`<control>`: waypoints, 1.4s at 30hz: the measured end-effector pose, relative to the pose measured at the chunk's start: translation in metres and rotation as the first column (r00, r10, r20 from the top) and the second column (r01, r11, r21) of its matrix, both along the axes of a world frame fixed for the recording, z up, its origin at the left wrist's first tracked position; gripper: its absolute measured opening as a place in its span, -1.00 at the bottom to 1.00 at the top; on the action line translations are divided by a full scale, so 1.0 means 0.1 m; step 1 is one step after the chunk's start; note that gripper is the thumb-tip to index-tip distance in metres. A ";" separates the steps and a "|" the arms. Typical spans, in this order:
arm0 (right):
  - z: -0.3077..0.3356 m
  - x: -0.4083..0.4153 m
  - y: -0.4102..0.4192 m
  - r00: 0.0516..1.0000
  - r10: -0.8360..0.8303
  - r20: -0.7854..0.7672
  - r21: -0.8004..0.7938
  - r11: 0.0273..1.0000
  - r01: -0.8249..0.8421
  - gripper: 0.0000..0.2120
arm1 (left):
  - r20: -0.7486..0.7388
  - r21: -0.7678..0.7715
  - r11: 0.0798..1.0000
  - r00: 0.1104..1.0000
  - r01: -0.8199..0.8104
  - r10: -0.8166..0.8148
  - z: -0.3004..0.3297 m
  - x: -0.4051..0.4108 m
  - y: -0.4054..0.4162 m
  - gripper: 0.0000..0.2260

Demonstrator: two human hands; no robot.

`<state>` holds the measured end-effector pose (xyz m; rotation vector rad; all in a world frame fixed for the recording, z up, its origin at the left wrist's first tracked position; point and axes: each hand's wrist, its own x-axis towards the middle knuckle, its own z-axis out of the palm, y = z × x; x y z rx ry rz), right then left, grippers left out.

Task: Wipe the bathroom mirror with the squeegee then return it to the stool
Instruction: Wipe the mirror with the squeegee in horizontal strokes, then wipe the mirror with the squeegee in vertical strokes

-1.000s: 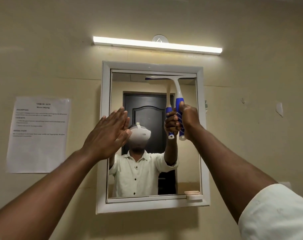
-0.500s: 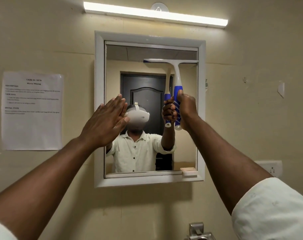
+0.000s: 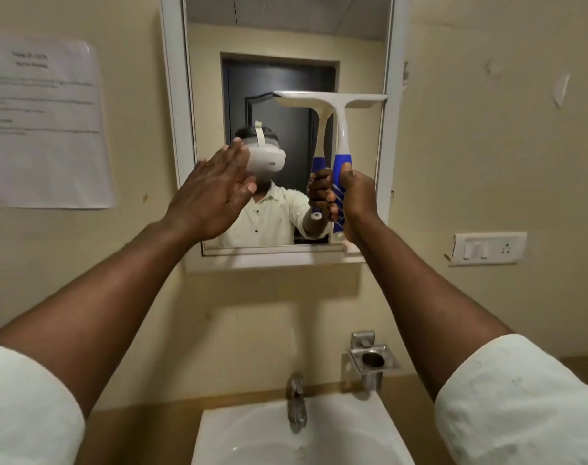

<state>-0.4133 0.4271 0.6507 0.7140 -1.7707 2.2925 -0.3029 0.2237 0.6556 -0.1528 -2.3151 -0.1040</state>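
White plastic and blue rubber make up the squeegee (image 3: pixel 340 129), and the person at the washbasin (image 3: pixel 218 427) has it pressed flat to the bathroom mirror (image 3: pixel 286 41). Its wide blade runs level across the right half of the glass, partway down, its right tip just beside the white mirror frame (image 3: pixel 175 95). The stem drops from the middle of the blade into a blue ribbed grip with pale stripes. The right hand (image 3: pixel 354 199) is wrapped tight around that grip, thumb up along the front, which I take to be for steady pressure on a downward pull. Holding low on the handle keeps the knuckles clear of the glass and the blade edge square to it.

The left hand (image 3: pixel 215 189) grips nothing: fingers straight and close together, palm turned toward the mirror's left side. Whether it touches the glass or hovers just off it I cannot tell; it looks like a brace for balance while leaning over the basin.

Below the mirror the tap (image 3: pixel 296 401) and a steel soap holder (image 3: pixel 373 360) sit on the wall side of the basin, and a printed sheet (image 3: pixel 44 129) is stuck to the wall on the left. No stool is in sight, so the return step seems to be some way off.
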 end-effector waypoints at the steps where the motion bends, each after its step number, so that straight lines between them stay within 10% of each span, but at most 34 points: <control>1: -0.08 0.06 0.02 1.000 -0.018 0.011 0.004 1.000 0.017 -0.64 | 0.008 0.006 1.000 1.000 -0.001 0.001 -0.06 0.01 0.01 -0.46; 19: -1.64 0.67 0.23 0.962 -0.107 0.251 0.093 0.992 0.086 -0.67 | 0.212 0.108 0.993 0.975 0.039 -0.062 -1.27 0.17 0.09 -0.45; 42: -1.86 0.81 0.26 0.958 -0.189 0.216 0.185 0.971 0.150 -0.74 | 0.219 0.119 0.993 0.975 -0.003 -0.023 -1.39 0.38 -0.10 -0.43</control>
